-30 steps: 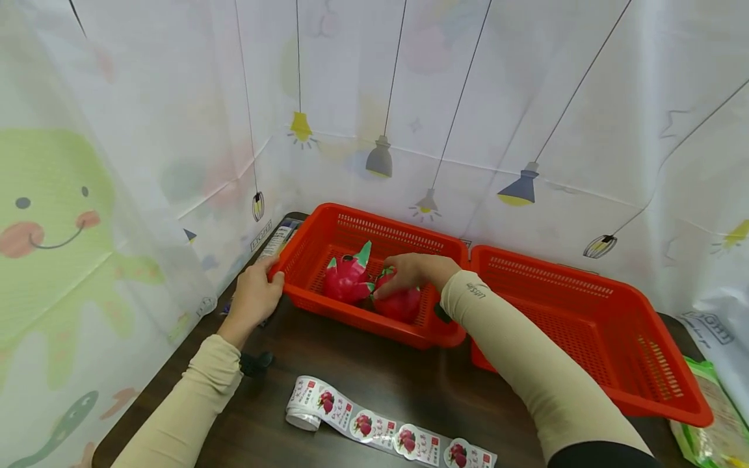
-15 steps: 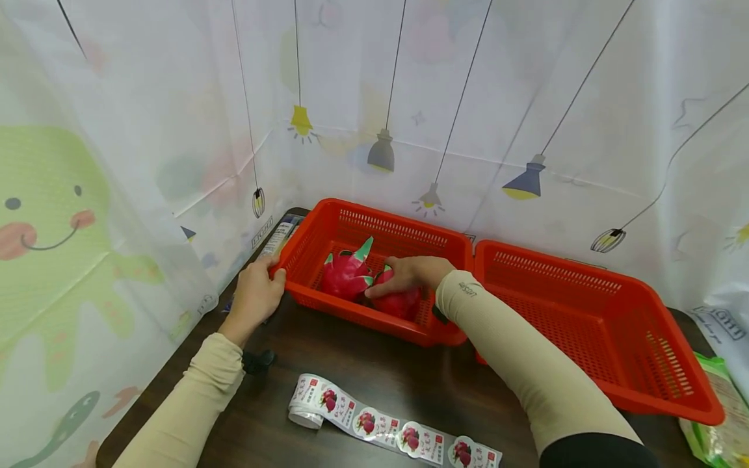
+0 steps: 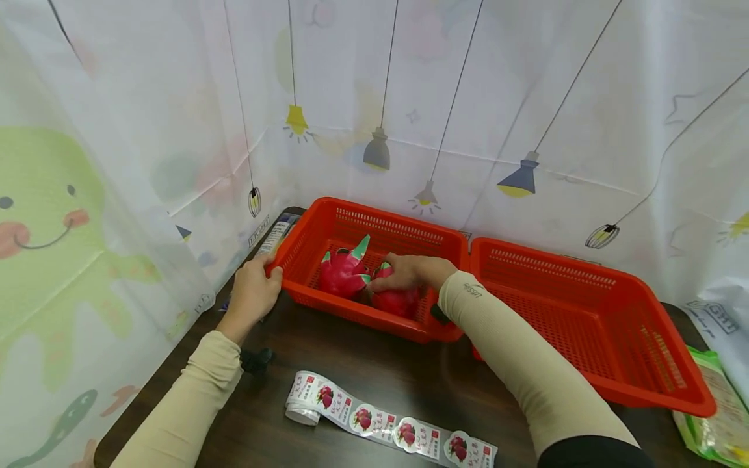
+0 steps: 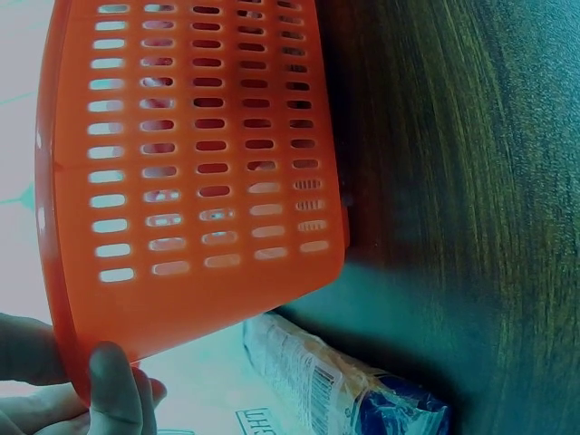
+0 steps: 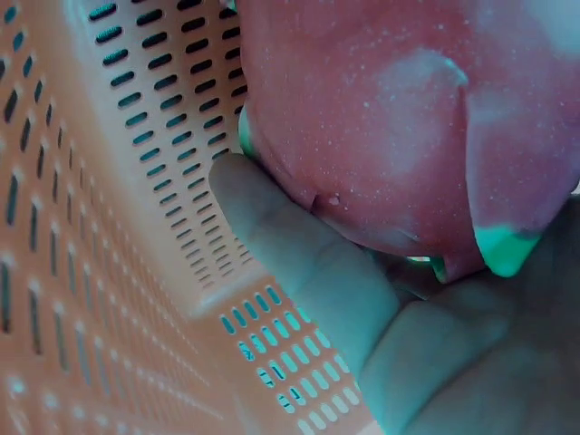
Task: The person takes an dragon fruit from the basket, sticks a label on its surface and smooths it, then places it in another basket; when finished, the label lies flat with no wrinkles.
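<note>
Two pink dragon fruits with green tips lie in the left red basket [image 3: 351,311]. My right hand [image 3: 407,272] reaches into that basket and grips the right-hand dragon fruit [image 3: 396,303] from above. In the right wrist view the thumb [image 5: 299,254] lies along the lower side of the dragon fruit [image 5: 362,127]; the other fingers are hidden. Left of it sits the other dragon fruit [image 3: 341,278], untouched. My left hand [image 3: 253,294] pinches the basket's left front corner; in the left wrist view its thumb and fingers [image 4: 113,385] hold the rim.
A second red basket [image 3: 585,383] stands close by on the right. In front lies a partly unrolled roll of dragon fruit labels [image 3: 365,419]. A plastic packet [image 3: 277,235] rests behind the left hand, and a green-edged bag [image 3: 710,409] lies at far right.
My right hand has settled closer round the right-hand dragon fruit, its fingers shifting slightly. The left hand keeps its hold on the basket corner. The head view has shifted a little.
</note>
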`<action>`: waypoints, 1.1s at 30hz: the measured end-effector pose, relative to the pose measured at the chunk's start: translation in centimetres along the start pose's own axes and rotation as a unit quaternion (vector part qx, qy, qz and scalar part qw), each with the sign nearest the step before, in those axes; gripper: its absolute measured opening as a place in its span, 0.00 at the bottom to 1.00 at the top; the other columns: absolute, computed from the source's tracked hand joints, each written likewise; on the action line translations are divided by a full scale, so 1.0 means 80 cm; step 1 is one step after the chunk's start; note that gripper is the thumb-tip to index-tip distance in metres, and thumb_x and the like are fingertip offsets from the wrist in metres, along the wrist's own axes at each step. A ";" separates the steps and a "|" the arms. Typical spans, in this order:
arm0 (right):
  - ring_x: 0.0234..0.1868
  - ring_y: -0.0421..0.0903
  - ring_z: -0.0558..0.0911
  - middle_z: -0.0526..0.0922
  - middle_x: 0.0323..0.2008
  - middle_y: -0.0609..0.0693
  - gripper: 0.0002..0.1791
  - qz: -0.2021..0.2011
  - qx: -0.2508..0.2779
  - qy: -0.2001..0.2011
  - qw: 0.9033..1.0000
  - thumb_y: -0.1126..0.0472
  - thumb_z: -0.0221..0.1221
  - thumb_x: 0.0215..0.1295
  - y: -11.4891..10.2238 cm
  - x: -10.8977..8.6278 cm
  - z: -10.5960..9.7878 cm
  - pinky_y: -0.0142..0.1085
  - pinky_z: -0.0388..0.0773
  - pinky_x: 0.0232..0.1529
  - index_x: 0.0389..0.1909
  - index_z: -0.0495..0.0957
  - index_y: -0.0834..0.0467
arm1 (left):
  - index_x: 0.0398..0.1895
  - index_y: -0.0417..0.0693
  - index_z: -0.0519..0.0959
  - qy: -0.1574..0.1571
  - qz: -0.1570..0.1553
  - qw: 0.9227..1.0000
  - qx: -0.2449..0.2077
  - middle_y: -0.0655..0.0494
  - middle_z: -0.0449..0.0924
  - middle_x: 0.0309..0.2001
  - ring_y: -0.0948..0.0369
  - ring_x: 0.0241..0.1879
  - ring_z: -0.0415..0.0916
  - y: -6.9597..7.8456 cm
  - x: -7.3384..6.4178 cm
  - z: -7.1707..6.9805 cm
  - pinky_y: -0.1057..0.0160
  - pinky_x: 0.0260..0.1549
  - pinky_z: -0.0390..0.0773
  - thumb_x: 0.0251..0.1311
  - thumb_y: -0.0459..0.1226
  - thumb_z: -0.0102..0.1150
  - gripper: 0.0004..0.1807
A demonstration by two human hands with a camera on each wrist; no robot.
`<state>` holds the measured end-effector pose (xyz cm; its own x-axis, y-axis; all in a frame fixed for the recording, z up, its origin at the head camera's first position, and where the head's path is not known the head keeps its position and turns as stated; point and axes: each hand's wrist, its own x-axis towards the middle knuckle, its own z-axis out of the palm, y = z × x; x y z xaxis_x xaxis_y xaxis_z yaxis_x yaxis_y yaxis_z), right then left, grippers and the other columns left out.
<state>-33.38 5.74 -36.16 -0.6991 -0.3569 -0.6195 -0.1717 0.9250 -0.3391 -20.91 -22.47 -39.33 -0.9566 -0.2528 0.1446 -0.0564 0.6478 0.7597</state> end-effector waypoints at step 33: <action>0.64 0.53 0.71 0.72 0.62 0.51 0.46 -0.124 0.003 0.216 0.969 0.35 0.66 0.60 0.023 -0.184 -0.014 0.44 0.86 0.45 0.76 0.56 0.38 | 0.67 0.26 0.70 -0.030 0.022 0.999 -0.019 0.27 0.80 0.54 0.44 0.42 0.81 -0.020 0.021 -0.029 0.67 0.32 0.77 0.73 0.35 0.46 0.25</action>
<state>-24.19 12.85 -26.85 -0.8620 -0.4790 -0.1655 -0.3682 0.8163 -0.4450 -21.78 -25.63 -38.81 -0.9735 -0.1805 0.1403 -0.0046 0.6289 0.7775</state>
